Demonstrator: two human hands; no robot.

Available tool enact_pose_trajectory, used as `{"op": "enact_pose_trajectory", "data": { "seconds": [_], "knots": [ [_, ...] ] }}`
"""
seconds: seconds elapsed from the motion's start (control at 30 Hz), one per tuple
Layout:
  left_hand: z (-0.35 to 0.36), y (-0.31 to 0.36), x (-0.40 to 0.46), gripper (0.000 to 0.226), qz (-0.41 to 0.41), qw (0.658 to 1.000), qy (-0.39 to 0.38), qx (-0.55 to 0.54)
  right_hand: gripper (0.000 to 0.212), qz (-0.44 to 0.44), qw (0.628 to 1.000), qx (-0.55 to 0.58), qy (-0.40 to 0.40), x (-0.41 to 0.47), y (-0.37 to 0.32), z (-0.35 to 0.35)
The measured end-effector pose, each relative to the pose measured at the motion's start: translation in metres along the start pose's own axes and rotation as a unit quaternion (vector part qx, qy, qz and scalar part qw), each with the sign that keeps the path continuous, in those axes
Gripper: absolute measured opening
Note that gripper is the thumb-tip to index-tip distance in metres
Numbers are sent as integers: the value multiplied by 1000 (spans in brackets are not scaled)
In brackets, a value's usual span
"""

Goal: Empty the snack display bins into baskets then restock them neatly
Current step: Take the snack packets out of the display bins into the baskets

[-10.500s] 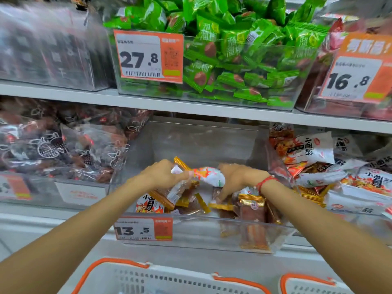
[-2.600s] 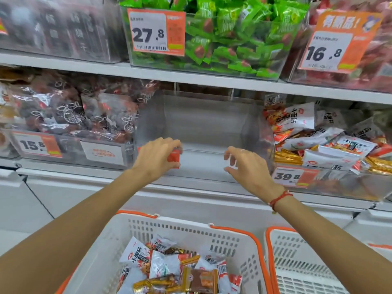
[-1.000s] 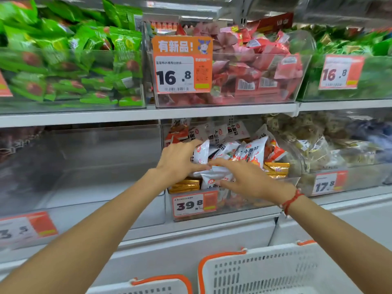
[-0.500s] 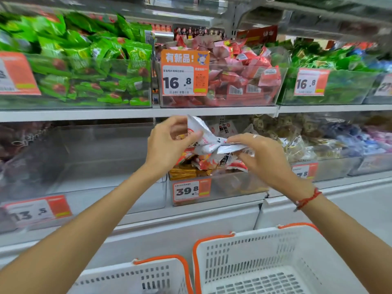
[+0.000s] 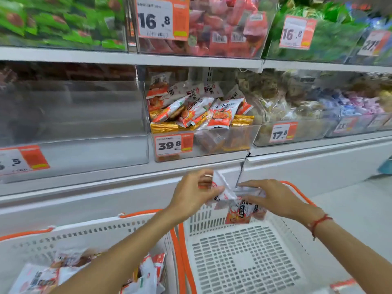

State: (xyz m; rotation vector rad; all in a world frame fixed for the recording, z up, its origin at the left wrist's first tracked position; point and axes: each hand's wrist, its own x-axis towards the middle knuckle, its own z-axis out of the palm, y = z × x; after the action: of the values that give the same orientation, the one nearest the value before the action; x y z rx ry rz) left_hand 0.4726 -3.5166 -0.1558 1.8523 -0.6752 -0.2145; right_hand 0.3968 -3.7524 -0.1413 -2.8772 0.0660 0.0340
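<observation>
Directly beneath both hands lies the empty basket [image 5: 244,257]; left hand [image 5: 191,194] and right hand [image 5: 273,198] pinch a bunch of snack packets [image 5: 237,206] between curled fingers, packets hanging downward.

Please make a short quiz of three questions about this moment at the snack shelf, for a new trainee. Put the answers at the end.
1. True or false: the right basket already holds many packets.
2. Which price tag marks the bin that still has white-and-orange packets? A) 17.8 B) 39.8 C) 16.8
3. What do the left hand and the right hand hold together?

Key:
1. False; its floor shows bare.
2. B
3. A bunch of snack packets, above the right basket.
</observation>
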Motion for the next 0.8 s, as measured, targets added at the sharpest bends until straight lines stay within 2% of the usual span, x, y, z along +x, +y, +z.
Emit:
{"op": "enact_pose_trajectory", "data": {
  "seconds": [0.07, 0.13, 0.3, 0.4, 0.5, 0.57, 0.63, 0.7, 0.8],
  "knots": [
    [7, -23, 4, 50, -41, 985, -29, 162, 57, 0, 999, 15, -40, 3, 5, 11],
    [2, -31, 10, 55, -56, 965, -13, 255, 56, 0, 1000, 25, -9, 9, 7, 8],
    [-38, 0, 31, 36, 61, 959, 104, 257, 26, -72, 985, 91, 131, 38, -17, -31],
    [-66, 26, 54, 30, 146, 939, 181, 254, 29, -135, 955, 81, 251, 68, -41, -62],
    [-91, 38, 81, 33, 225, 896, 216, 315, 34, -164, 930, 26, 327, 103, -48, -85],
    [-105, 44, 100, 39, 202, 893, 221, 336, 40, -147, 942, 40, 299, 129, -49, -96],
    [-114, 46, 121, 49, 132, 897, 205, 369, 52, -128, 961, 54, 237, 158, -50, -102],
    [-118, 47, 142, 59, 47, 886, 171, 428, 68, -116, 977, -3, 182, 186, -54, -106],
    [-119, 50, 163, 56, -62, 873, 109, 471, 88, -102, 985, -115, 79, 218, -65, -111]
  ]
}}
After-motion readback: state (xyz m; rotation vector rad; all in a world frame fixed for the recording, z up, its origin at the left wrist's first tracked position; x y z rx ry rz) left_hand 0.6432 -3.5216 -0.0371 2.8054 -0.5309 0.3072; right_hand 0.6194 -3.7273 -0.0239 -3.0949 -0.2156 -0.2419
